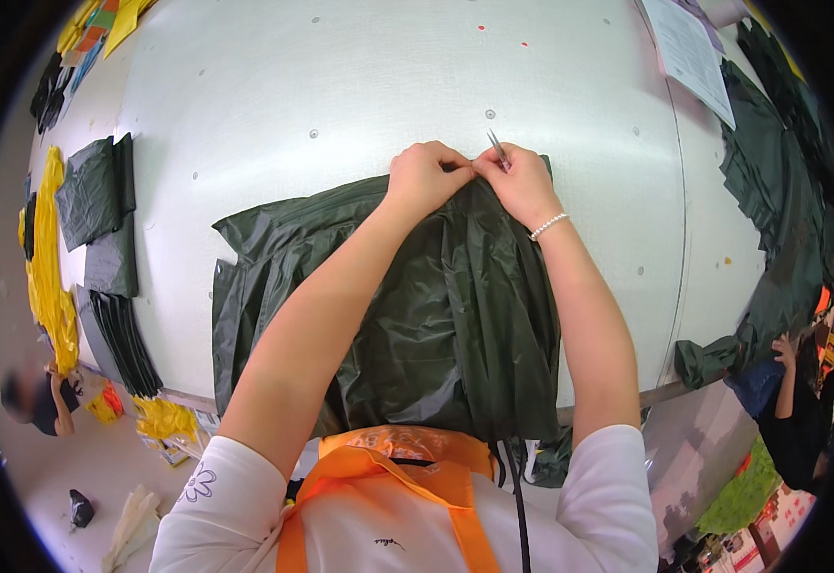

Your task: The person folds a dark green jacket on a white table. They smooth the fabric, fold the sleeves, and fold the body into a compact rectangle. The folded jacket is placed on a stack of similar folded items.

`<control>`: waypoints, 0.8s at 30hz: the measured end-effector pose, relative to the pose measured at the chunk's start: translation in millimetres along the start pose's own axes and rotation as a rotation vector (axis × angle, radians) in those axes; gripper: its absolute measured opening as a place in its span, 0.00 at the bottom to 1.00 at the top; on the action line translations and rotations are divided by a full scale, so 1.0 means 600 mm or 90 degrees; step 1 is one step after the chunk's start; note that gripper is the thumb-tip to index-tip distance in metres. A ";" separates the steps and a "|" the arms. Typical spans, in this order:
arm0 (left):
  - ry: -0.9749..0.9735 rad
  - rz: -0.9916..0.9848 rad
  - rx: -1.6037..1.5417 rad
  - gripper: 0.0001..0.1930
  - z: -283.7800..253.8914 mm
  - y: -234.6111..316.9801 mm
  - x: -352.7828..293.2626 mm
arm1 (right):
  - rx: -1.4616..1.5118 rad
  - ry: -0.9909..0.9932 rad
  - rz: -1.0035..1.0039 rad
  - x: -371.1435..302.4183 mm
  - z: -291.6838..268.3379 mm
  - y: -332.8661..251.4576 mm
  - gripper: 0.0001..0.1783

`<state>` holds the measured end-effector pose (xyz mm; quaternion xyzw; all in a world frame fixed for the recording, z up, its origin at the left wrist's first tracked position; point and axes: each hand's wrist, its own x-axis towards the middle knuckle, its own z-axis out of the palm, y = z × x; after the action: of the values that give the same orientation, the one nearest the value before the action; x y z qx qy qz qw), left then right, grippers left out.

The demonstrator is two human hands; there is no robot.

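While a person in a white top and an orange apron [371, 463] leaned over a pale table [360, 67], both arms reached forward across a crumpled, shiny, dark green cloth [393, 329]. The cloth lay on the table directly in front of the person, spreading from the near edge toward the middle, its folds running mostly lengthwise and its far left corner jutting out in a point.

The left hand [425, 178] was narrowed to a pinch on the far edge of the cloth, thumb and forefinger together. The right hand [520, 185] was pinched on the same edge, just beside it, the fingertips of the two hands almost meeting. The right hand also held a slim metal tool [498, 148], its pointed end sticking up past the fingers and away from the person; the rest was hidden in the grip. A beaded bracelet [550, 226] circled the right wrist.

Along the left of the table lay a green bundle [90, 196], folded flat, with a row of dark strips [126, 342] nearer the person. Yellow fabric [49, 263] hung beyond them. At the far right, a printed sheet [689, 59] lay near a long green heap [775, 191]. A co-worker [46, 403] was at the left rim, blurred, and another person's hand [784, 351] showed at the right, near the heap.
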<state>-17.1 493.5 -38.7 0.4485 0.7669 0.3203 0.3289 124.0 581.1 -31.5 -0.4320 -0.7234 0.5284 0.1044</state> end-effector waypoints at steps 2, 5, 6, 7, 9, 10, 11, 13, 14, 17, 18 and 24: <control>-0.034 -0.068 -0.065 0.09 -0.014 0.002 0.000 | -0.083 0.000 0.024 -0.017 -0.012 -0.020 0.17; -0.045 -0.060 -0.094 0.09 -0.019 -0.002 0.006 | -0.131 -0.062 0.067 -0.031 -0.027 -0.020 0.19; -0.045 -0.056 -0.092 0.08 -0.019 -0.004 0.007 | -0.134 -0.095 0.082 -0.032 -0.030 -0.018 0.20; -0.045 -0.054 -0.090 0.08 -0.018 -0.007 0.007 | -0.162 -0.108 0.051 -0.033 -0.032 -0.019 0.19; -0.031 -0.046 -0.092 0.08 -0.014 -0.011 0.006 | -0.219 -0.135 -0.013 -0.032 -0.035 -0.021 0.18; -0.018 -0.041 -0.095 0.08 -0.011 -0.013 0.005 | -0.218 -0.137 -0.022 -0.031 -0.034 -0.020 0.17; -0.005 -0.037 -0.099 0.09 -0.008 -0.014 0.004 | -0.216 -0.140 -0.032 -0.028 -0.032 -0.018 0.16; 0.003 -0.029 -0.098 0.09 -0.006 -0.010 0.002 | -0.214 -0.143 -0.032 -0.024 -0.031 -0.022 0.15; 0.008 -0.025 -0.097 0.09 -0.007 -0.009 0.001 | -0.213 -0.144 -0.023 -0.022 -0.031 -0.028 0.14; 0.009 -0.027 -0.072 0.10 -0.009 -0.005 -0.001 | -0.211 -0.138 -0.036 -0.020 -0.028 -0.028 0.14; 0.009 -0.028 -0.073 0.10 -0.007 -0.005 0.000 | -0.211 -0.133 -0.045 -0.020 -0.028 -0.026 0.13; 0.030 -0.035 -0.102 0.09 -0.008 0.003 0.000 | -0.223 -0.147 -0.043 -0.018 -0.031 -0.026 0.12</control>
<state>-19.7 493.5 -34.4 0.3920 0.7583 0.3819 0.3542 133.9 585.0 -7.2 -0.3560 -0.8253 0.4367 -0.0382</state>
